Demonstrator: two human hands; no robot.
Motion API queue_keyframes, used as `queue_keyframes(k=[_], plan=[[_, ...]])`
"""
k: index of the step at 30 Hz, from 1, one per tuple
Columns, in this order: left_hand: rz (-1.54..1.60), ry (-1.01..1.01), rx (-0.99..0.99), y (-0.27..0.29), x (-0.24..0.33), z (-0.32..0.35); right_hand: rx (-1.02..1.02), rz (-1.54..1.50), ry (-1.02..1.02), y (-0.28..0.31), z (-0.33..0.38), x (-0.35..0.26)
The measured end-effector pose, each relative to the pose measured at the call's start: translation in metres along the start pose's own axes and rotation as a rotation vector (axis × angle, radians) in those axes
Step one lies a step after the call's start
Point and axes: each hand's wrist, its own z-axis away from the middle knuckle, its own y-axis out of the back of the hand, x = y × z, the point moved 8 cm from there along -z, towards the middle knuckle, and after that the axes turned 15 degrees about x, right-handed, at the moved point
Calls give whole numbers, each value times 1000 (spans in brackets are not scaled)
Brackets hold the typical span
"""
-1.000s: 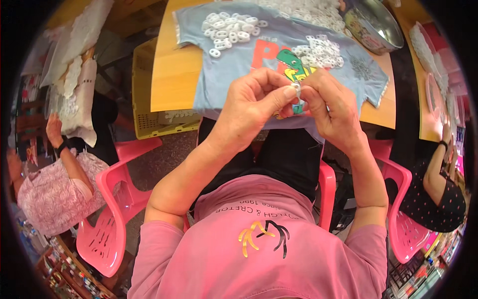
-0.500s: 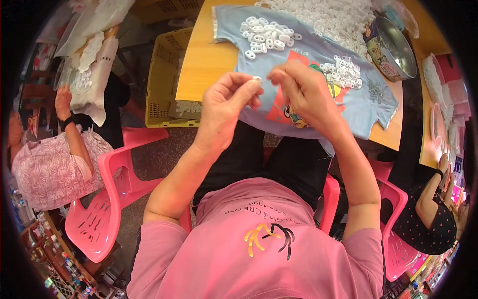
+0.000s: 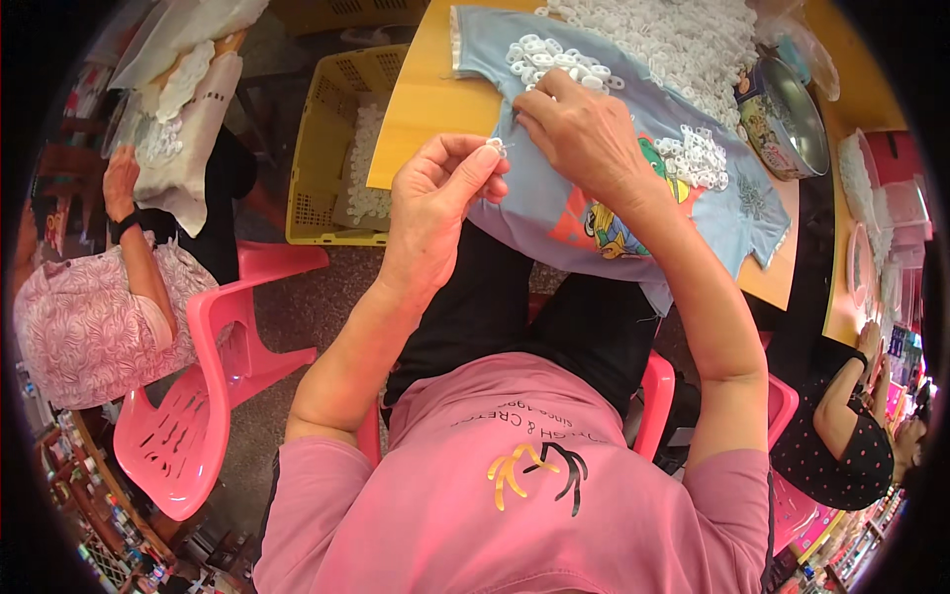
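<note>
My left hand (image 3: 435, 183) is closed, pinching a small white plastic piece (image 3: 495, 146) between thumb and forefinger; a thin metal-looking bit sticks out from it. My right hand (image 3: 584, 134) reaches over the near edge of a pile of white oval plastic pieces with two holes (image 3: 539, 57). Its fingers are bent and spread, and I see nothing held in them; the fingertips partly hide the shirt below. Both hands are above a blue-grey printed T-shirt (image 3: 539, 213) spread on the wooden table (image 3: 421, 109). A smaller group of white pieces (image 3: 693, 158) lies right of my right hand.
Small metal bits (image 3: 754, 193) lie at the shirt's right. Behind is a big heap of white pieces (image 3: 683, 45), beside a round tin (image 3: 787, 119). A yellow crate (image 3: 317, 158) stands left of the table. Pink chairs (image 3: 208, 346) and two other people sit at either side.
My right hand has moved up and left, away from my left hand, to the oval pieces. My left hand keeps its pinch on the white piece. The view has shifted slightly.
</note>
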Motion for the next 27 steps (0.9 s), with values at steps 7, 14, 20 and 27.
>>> queue_keyframes(k=[7, 14, 20, 27], plan=[[-4, 10, -41, -5, -2, -1, -54, -12, -39, 13, 12, 9], [-6, 37, -62, -25, -9, 4, -23, -90, -177, 42, 27, 26], [-18, 41, -101, -44, -16, 6, -25, -62, -127, 58, 39, 32], [-19, 41, -129, -58, -25, 7, -27, -54, -227, 73, 56, 41]])
